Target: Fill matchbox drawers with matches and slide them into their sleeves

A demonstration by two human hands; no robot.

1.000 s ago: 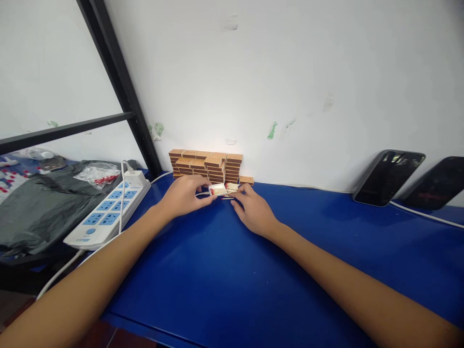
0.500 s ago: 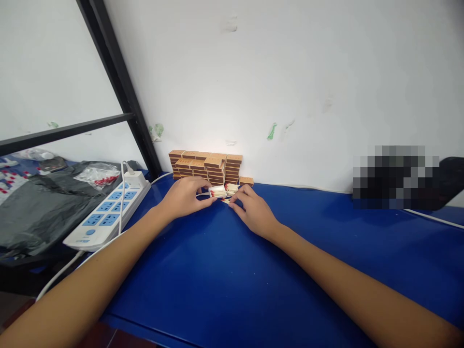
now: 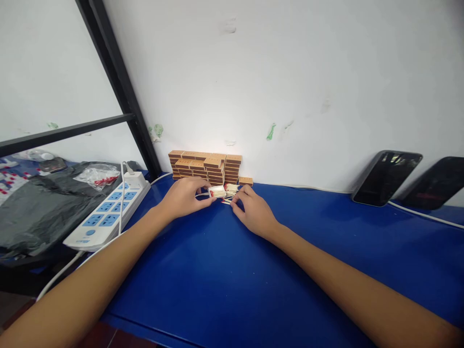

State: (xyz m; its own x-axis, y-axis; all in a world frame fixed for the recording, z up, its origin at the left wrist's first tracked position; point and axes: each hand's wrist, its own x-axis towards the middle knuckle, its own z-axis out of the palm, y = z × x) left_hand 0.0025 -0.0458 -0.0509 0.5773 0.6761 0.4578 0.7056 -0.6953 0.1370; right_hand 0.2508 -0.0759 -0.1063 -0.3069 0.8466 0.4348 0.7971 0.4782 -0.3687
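My left hand [image 3: 187, 197] grips the left end of a white matchbox tray [image 3: 217, 191] between thumb and fingers. Red-tipped matches fill that tray. Just to its right lies a loose pile of matches [image 3: 231, 189] on the blue tabletop. My right hand [image 3: 253, 209] is at the near side of the pile, thumb and forefinger closed on the end of a match [image 3: 226, 201]. Behind both hands, brown matchboxes [image 3: 197, 166] are stacked in rows against the wall, and a single matchbox [image 3: 246, 181] lies at the right of the stack.
A white power strip [image 3: 108, 212] with a plugged-in adapter lies to the left, beside a dark plastic sheet [image 3: 39, 208]. On the right, a phone [image 3: 387, 178] leans against the wall with a white cable [image 3: 424, 215] near it. A black metal frame [image 3: 119, 77] rises at the left.
My right hand has shifted very slightly right, with its fingertips still low by the pile. The left hand and the tray stay put.
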